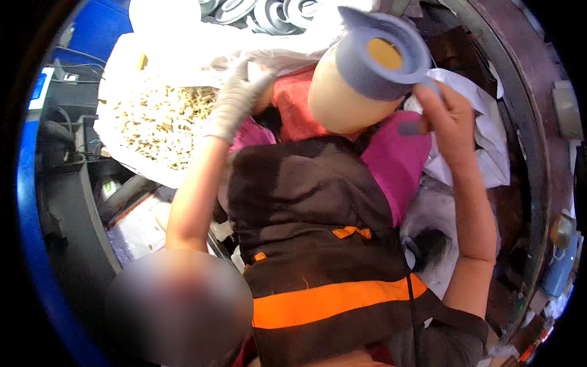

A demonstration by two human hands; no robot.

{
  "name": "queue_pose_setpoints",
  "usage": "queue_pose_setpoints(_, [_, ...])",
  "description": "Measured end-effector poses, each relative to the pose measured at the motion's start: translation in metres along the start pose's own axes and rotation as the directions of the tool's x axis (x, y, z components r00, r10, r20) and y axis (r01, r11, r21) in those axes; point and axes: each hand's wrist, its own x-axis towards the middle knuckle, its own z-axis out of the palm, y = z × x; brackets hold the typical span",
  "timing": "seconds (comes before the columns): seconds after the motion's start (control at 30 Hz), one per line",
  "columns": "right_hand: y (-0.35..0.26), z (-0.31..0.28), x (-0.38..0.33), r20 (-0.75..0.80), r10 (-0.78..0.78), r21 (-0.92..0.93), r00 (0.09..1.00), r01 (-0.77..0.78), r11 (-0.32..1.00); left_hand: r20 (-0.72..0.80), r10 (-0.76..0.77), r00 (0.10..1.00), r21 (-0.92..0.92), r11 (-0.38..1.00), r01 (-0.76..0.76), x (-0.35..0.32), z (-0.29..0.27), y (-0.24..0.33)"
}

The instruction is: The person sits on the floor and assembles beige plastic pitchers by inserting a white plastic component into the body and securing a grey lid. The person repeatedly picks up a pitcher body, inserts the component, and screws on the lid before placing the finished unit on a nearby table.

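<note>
A cream jug [342, 104] with a grey-blue collar and spout hangs tilted above my lap. Its handle is in my right hand [449, 116], fingers wrapped round it. A yellow-orange disc [384, 54] shows inside the jug's round top opening. Left of the jug, my left hand [235, 101], in a pale glove with greyish fingertips, is by the edge of a white bag [214, 52]. Its fingers are curled about something small and partly orange that I cannot make out. Below the jug lies a red cloth or bag [293, 104].
A white sack [110, 131] full of small beige pieces [159, 122] sits at the left. Several grey ring-shaped parts [272, 15] lie at the far side. White crumpled plastic [483, 122] is beyond my right wrist. A dark curved edge [538, 183] bounds the right.
</note>
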Motion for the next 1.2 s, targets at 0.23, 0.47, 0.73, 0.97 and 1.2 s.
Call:
queue_pose_setpoints(0.23, [0.026, 0.069, 0.03, 0.062, -0.154, -0.098, 0.986, 0.159, 0.982, 0.111, 0.267, 0.957, -0.028, 0.964, -0.266, 0.035, -0.079, 0.172])
queue_pose_setpoints(0.47, [0.047, 0.062, 0.015, 0.081, -0.22, -0.318, 0.972, 0.234, 0.919, 0.362, 0.452, 0.815, 0.339, 0.751, -0.567, 0.032, -0.031, 0.191])
queue_pose_setpoints(0.73, [0.067, 0.067, 0.004, 0.09, -0.091, -0.431, 0.992, 0.121, 0.894, 0.307, 0.436, 0.846, 0.225, 0.831, -0.51, 0.057, -0.053, 0.2])
queue_pose_setpoints(0.97, [0.069, 0.065, -0.003, 0.069, -0.041, -0.445, 0.997, 0.068, 0.893, 0.372, 0.383, 0.845, 0.054, 0.9, -0.432, 0.098, -0.123, 0.254])
queue_pose_setpoints(1.2, [0.08, 0.081, -0.006, 0.031, -0.134, -0.403, 0.99, 0.135, 0.905, 0.365, 0.544, 0.755, 0.324, 0.686, -0.651, 0.033, -0.017, 0.182])
